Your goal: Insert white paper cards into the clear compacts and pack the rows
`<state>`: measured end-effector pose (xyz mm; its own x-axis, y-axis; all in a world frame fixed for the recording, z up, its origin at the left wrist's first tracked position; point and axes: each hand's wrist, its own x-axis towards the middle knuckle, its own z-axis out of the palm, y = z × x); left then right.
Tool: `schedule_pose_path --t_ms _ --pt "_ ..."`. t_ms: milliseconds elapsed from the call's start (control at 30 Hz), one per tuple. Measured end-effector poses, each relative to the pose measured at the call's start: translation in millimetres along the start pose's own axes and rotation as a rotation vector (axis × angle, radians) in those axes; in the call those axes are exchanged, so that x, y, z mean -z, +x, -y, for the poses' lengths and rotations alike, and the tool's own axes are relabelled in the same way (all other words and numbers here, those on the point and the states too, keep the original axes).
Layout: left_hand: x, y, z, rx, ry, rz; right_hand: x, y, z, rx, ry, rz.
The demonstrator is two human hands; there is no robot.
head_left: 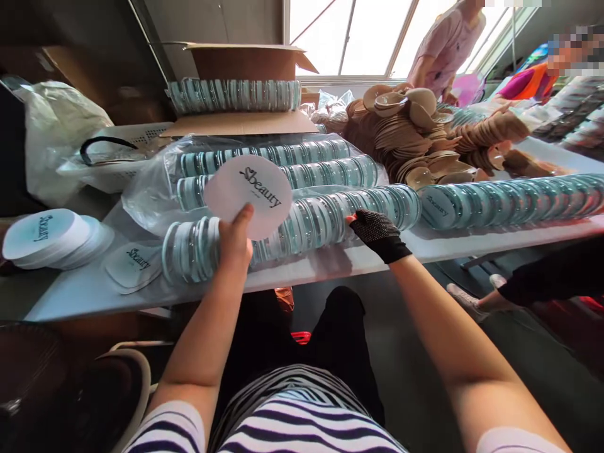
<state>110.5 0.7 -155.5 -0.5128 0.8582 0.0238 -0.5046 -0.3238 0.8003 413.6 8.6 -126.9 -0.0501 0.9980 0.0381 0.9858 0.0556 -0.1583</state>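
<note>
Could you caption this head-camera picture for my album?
The left hand holds up a white "beauty" card; the gloved right hand touches a row of clear round pieces.

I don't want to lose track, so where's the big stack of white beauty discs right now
In the head view, the big disc stack is at the picture's far left, beside a smaller disc pile and left of the left hand.

Card [250, 198] is off-white, black lettering. Containers [309, 223] clear, pale-teal tint. Glove [377, 229] black, small light dots. Shirt [302, 421] navy-and-white stripes; trousers [346, 336] black. Piled pieces [401, 138] tan-brown. Tabletop [438, 244] white. Co-worker's top [446, 41] pale pink.
</note>
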Motion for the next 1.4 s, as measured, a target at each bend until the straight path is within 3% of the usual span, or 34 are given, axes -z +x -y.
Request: schedule_pose_path --t_ms 100,233,333,467,533,600,700,767,800,900,1000,1100,1233,1400 --pt "-17 -16 2 0.022 0.025 0.020 6 1 0 0.003 0.250 -0.155" --pt "-33 -45 5 0.124 0.014 0.105 15 -10 33 0.212 0.588 -0.303" --pt "-41 -59 11 0.209 -0.015 0.090 21 -29 67 0.351 0.468 -0.422" --pt "-48 -67 19 0.280 -0.075 0.007 17 -54 98 0.382 0.340 -0.543" --pt "-52 -70 19 0.315 -0.112 0.025 12 -55 101 0.330 0.393 -0.521" --pt "-58 -71 17 0.333 -0.153 0.060 12 -46 93 0.183 0.473 -0.544" --pt "-68 -58 10 0.319 -0.226 0.082 28 -28 61 -0.083 0.528 -0.780" --pt "-77 -40 8 0.303 -0.285 0.093 45 -27 35 -0.159 0.448 -0.926" --pt "-82 -30 9 0.309 -0.317 0.103 52 -32 25 -0.172 0.376 -0.928" --pt "-99 -3 21 0.405 -0.401 0.114 60 -61 15 -0.193 0.148 -0.625" --pt "-112 8 40 0.523 -0.399 0.065 54 -90 25 -0.215 -0.007 -0.285" --pt "-114 7 53 0.575 -0.368 0.025 47 -100 38 -0.184 -0.107 -0.184" --pt "-109 5 55 0.593 -0.370 0.020 39 -79 49 -0.121 -0.181 -0.088" --pt "-107 5 53 0.588 -0.378 0.043 21 -17 51 -0.065 -0.130 0.071"
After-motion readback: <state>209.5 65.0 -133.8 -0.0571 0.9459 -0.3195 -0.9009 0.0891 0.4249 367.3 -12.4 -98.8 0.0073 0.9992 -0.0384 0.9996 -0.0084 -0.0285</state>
